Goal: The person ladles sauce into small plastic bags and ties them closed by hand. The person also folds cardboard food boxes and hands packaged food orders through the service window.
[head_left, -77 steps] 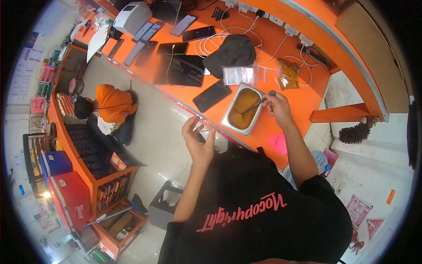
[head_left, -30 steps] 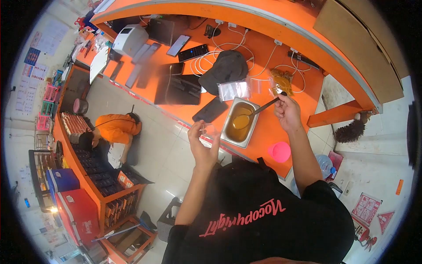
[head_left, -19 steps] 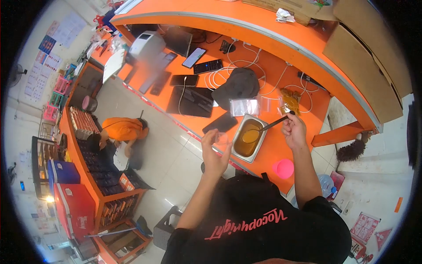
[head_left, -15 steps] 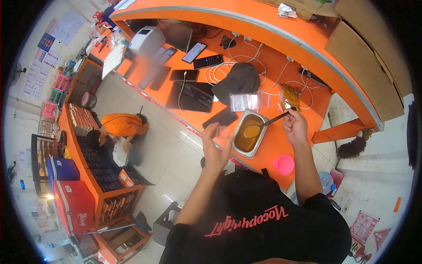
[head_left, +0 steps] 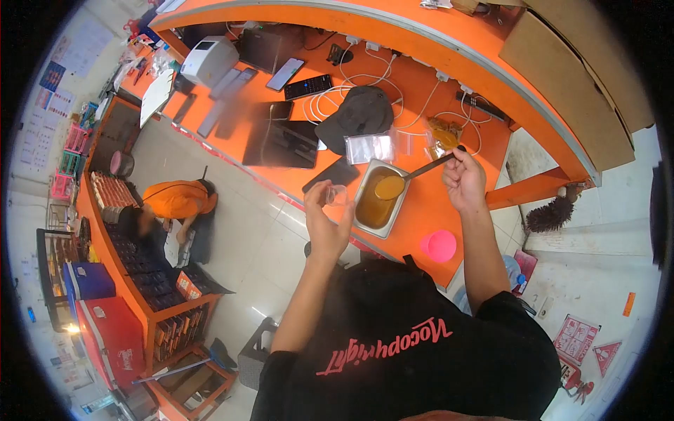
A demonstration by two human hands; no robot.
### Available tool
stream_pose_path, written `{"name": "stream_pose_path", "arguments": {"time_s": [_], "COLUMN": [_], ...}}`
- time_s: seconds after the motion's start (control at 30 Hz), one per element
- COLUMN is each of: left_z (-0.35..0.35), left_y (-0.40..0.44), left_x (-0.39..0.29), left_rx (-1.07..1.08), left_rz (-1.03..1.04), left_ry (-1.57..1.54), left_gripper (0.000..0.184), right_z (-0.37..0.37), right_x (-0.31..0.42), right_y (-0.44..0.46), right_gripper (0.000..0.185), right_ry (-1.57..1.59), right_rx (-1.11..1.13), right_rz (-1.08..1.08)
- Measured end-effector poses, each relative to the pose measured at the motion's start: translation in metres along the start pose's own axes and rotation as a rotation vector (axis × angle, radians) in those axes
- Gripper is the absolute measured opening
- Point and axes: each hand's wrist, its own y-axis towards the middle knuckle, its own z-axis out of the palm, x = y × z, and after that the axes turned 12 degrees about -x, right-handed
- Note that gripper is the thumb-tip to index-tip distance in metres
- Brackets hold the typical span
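A steel tray (head_left: 370, 226) of orange-brown liquid stands near the front edge of the orange counter. My right hand (head_left: 465, 181) is closed around the dark end of a ladle (head_left: 430, 165), whose bowl, filled with the liquid, is over the tray. Left of the tray, my left hand (head_left: 327, 221) holds a small clear cup (head_left: 335, 196) between thumb and fingers. A pink cup (head_left: 439, 246) stands to the right of the tray. Behind the tray lie clear plastic bags (head_left: 370, 149) and a bag with yellow-brown contents (head_left: 444, 135).
A black cap (head_left: 360, 111), white cables, phones (head_left: 285, 74) and a dark tablet (head_left: 281, 144) lie farther back on the counter. A white printer (head_left: 209, 62) stands at its far left. Another person in orange (head_left: 180, 199) bends over shelves at left. Cardboard boxes (head_left: 569, 84) rest upper right.
The ladle's bowl was lower in the liquid and has come up, now full. The clear cup stays in my left hand. The view has shifted, and the person in orange has changed posture.
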Motion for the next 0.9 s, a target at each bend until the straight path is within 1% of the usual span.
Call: {"name": "stream_pose_path", "arguments": {"time_s": [0.03,0.17,0.23,0.37,0.43,0.67,0.9], "left_z": [0.000,0.007,0.011,0.017,0.020,0.024,0.020], "left_y": [0.000,0.003,0.005,0.009,0.010,0.014,0.018], "left_x": [-0.002,-0.008,-0.013,-0.022,-0.027,-0.034,-0.041], "left_rx": [0.023,0.039,0.078,0.115,0.141,0.155,0.164], "left_rz": [-0.016,-0.025,-0.051,-0.040,-0.081,-0.066,-0.051], "left_ry": [0.012,-0.044,-0.065,-0.058,-0.091,-0.076,-0.069], "left_gripper": [0.068,0.071,0.076,0.081,0.084,0.085,0.087], "right_z": [0.002,0.020,0.029,0.050,0.056,0.065,0.069], "right_x": [0.004,0.019,0.027,0.037,0.039,0.034,0.030], "right_y": [-0.001,-0.008,-0.014,-0.025,-0.028,-0.032,-0.036], "right_gripper": [0.013,0.014,0.015,0.015,0.016,0.017,0.016], "right_ry": [0.026,0.036,0.038,0.046,0.073,0.076,0.018], "right_rx": [0.055,0.022,0.060,0.067,0.106,0.131,0.143], "right_rz": [0.011,-0.027,-0.039,-0.050,-0.032,-0.035,-0.127]}}
